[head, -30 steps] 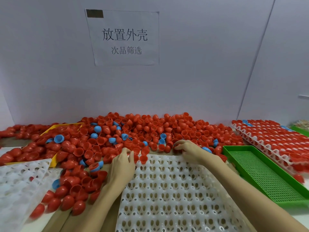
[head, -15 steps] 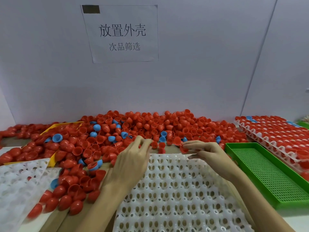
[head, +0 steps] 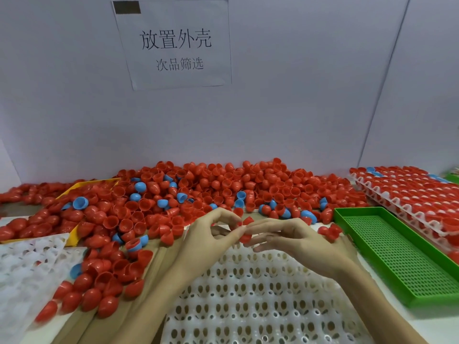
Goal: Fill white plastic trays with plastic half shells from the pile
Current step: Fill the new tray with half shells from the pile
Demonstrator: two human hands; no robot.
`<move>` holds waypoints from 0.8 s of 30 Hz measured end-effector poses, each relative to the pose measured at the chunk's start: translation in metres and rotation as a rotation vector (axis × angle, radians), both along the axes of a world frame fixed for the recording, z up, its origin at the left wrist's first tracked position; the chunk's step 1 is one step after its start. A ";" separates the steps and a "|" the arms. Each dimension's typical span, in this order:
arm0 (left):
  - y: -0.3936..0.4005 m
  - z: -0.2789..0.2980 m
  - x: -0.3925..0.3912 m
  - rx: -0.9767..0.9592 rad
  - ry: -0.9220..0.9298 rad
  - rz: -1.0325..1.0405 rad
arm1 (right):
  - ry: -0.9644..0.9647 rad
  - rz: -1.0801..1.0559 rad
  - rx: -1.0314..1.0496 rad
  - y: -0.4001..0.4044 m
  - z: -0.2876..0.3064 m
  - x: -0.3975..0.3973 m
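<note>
A big pile of red half shells (head: 223, 187), with a few blue ones mixed in, covers the back of the table. In front of me lies a white plastic tray (head: 260, 294) full of hollow sockets. Both hands hover over its far edge. My left hand (head: 211, 237) pinches a red half shell (head: 244, 238) between thumb and fingertips. My right hand (head: 298, 240) meets it there, fingertips pinching another red half shell (head: 247, 221).
A green mesh tray (head: 397, 254) lies to the right, beside stacked white trays filled with red shells (head: 409, 187). A yellow bin (head: 82, 187) sits buried in shells on the left, and another white tray (head: 27, 264) lies at the near left. A paper sign hangs on the wall.
Both hands left the pile's edge and came together over the tray's far edge, each now pinching a red shell. The view has tilted slightly.
</note>
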State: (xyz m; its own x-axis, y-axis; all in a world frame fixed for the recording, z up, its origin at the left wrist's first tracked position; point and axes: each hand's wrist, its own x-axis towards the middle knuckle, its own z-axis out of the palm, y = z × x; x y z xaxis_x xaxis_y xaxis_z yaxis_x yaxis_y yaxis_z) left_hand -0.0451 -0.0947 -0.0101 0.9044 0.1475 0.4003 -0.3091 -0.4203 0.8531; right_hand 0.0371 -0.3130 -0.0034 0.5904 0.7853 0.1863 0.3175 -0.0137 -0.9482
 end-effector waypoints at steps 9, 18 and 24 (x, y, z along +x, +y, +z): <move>0.009 0.006 -0.007 0.122 0.057 -0.191 | 0.154 -0.029 0.069 -0.013 -0.003 0.013; 0.003 0.010 -0.010 -0.025 0.240 -0.327 | 0.330 0.150 0.039 -0.022 -0.002 0.019; -0.013 0.008 -0.016 0.355 0.185 -0.470 | 0.393 -0.020 0.138 -0.024 -0.008 0.026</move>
